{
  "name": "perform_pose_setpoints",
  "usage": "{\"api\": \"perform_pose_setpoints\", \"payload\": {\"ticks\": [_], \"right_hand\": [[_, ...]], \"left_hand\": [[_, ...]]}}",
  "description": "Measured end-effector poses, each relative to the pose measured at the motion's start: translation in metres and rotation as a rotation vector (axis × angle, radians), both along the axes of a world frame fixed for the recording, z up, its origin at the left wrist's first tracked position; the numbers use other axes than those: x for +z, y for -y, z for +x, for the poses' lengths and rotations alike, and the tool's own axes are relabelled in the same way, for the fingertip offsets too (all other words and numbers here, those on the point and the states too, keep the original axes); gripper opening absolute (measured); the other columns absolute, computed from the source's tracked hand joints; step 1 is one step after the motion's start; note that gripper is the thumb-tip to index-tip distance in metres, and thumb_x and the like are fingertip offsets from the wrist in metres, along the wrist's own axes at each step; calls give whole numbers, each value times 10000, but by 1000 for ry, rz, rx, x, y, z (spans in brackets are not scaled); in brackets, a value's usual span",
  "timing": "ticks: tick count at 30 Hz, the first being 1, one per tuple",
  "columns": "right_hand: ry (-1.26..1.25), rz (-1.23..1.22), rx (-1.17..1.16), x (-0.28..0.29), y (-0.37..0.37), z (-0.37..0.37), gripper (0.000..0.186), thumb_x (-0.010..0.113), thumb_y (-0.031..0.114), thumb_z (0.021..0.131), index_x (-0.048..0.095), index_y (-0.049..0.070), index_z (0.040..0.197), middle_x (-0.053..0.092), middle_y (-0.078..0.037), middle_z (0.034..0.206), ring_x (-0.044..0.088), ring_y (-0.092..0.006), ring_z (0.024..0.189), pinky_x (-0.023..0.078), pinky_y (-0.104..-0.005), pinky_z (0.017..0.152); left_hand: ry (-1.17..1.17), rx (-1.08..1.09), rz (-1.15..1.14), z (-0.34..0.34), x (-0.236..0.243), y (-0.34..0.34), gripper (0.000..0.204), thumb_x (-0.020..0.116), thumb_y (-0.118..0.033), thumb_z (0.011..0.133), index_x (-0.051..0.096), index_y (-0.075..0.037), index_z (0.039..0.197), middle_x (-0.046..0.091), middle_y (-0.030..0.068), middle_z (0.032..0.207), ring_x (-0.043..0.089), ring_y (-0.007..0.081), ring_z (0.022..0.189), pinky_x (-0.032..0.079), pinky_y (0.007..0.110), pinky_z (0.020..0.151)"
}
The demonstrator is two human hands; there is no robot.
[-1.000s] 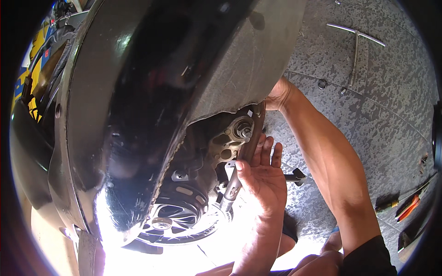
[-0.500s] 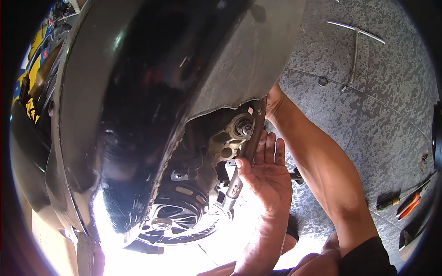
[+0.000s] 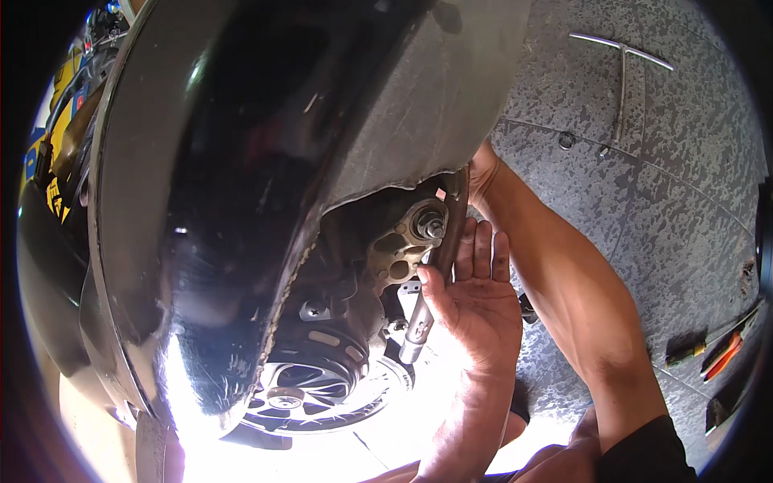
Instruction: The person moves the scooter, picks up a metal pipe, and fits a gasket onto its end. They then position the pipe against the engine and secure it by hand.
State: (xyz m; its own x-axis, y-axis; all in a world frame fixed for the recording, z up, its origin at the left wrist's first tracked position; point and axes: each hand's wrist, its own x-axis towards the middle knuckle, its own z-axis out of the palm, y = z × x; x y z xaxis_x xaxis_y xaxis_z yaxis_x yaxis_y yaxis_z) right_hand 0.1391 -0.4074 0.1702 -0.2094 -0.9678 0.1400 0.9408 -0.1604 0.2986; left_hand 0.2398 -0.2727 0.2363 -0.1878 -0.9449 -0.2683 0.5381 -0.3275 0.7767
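My left hand (image 3: 481, 310) is palm up beside a dark metal tube (image 3: 422, 324), its fingers stretched out and the thumb lying over the tube's near side. It does not close round the tube. My right hand (image 3: 485, 172) reaches to the tube's upper end behind the edge of a large dark body panel (image 3: 241, 193); its fingers are hidden there. Left of the tube, a cast metal bracket (image 3: 394, 248) carries a threaded stud with a nut (image 3: 431, 224). Below it, a spoked wheel (image 3: 286, 400) shows under the panel.
On the stone-patterned floor lie a T-handle wrench (image 3: 622, 88), a small round metal part (image 3: 567, 142) and a small socket-like piece (image 3: 604, 152). Orange-handled pliers (image 3: 722, 357) and a screwdriver (image 3: 687, 352) lie at the right. Glare washes out the floor by the wheel.
My left hand has shifted slightly to the right along with the tube's lower end. My right hand stays at the tube's upper end.
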Motion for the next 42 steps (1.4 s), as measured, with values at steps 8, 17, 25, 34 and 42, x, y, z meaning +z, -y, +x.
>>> {"api": "perform_pose_setpoints", "payload": {"ticks": [8,17,25,34,42], "right_hand": [[-1,-145,136,-4,14,1,481,545,428,911,613,-19,1074,683,-161,989,692,-228,801,598,-349,685],[-114,88,109,12,7,-8,484,542,423,915,607,-33,1063,679,-176,974,691,-233,763,604,-357,642],[-114,309,93,32,-13,-9,425,527,369,928,614,-37,1019,678,-187,949,693,-225,739,606,-347,626],[-52,50,198,30,-2,-9,577,521,509,907,621,-33,1082,682,-185,987,689,-250,804,593,-385,675],[-62,-186,232,-20,29,0,604,549,537,885,627,-15,1117,669,-203,1077,684,-265,885,578,-409,740]], "left_hand": [[-18,23,0,-2,1,-2,571,544,-477,945,531,6,1247,590,157,1199,570,263,1150,461,413,1034],[-35,32,7,-1,2,1,567,575,-412,938,497,44,1265,568,189,1213,562,279,1157,457,408,1051],[1,36,-37,-2,5,1,578,589,-407,930,493,58,1259,564,201,1209,563,283,1151,462,403,1048],[11,32,-48,3,4,5,586,563,-439,934,501,45,1258,558,194,1228,558,285,1158,437,414,1068],[-7,-20,-6,-5,0,5,536,550,-436,943,512,-13,1271,563,155,1247,541,276,1189,413,440,1081]]}}
